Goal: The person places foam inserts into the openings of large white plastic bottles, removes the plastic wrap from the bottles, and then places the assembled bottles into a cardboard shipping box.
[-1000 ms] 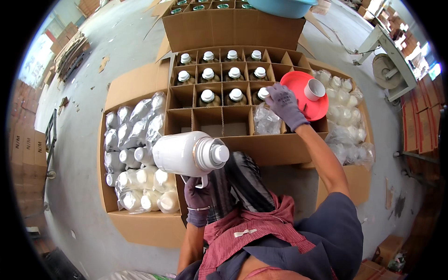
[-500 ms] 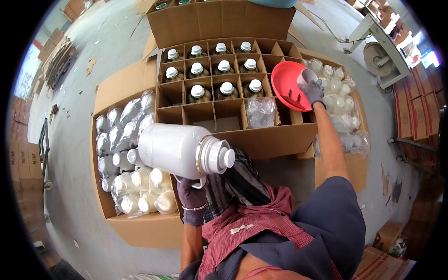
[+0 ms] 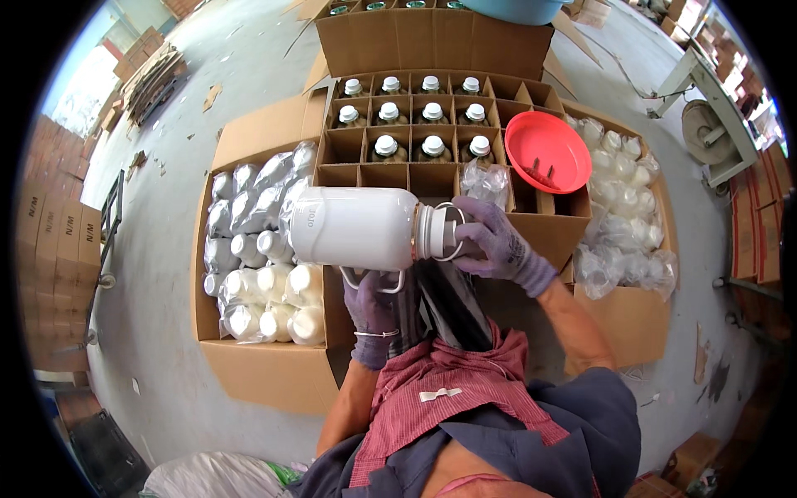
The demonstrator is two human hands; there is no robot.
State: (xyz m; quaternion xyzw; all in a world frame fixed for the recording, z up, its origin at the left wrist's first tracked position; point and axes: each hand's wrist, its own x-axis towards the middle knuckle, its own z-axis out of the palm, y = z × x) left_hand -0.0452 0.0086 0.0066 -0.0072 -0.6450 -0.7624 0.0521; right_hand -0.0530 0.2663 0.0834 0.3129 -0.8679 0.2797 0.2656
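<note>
My left hand, in a purple glove, grips a large white plastic bottle from below and holds it on its side, neck pointing right. My right hand, also gloved, is closed around the bottle's white cap and a thin wire ring at the neck. Just behind the bottle stands a divided cardboard box with several capped bottles in its far cells; its near cells are bare. A red plastic bowl rests on that box's right corner.
An open carton on my left holds several white bottles in plastic wrap. Another carton on my right holds bagged white bottles. A further box stands behind, on a grey concrete floor. Metal stands are at the far right.
My right hand left the red bowl and came back to the bottle's cap, now gripping it. The bottle has shifted slightly right and closer to level.
</note>
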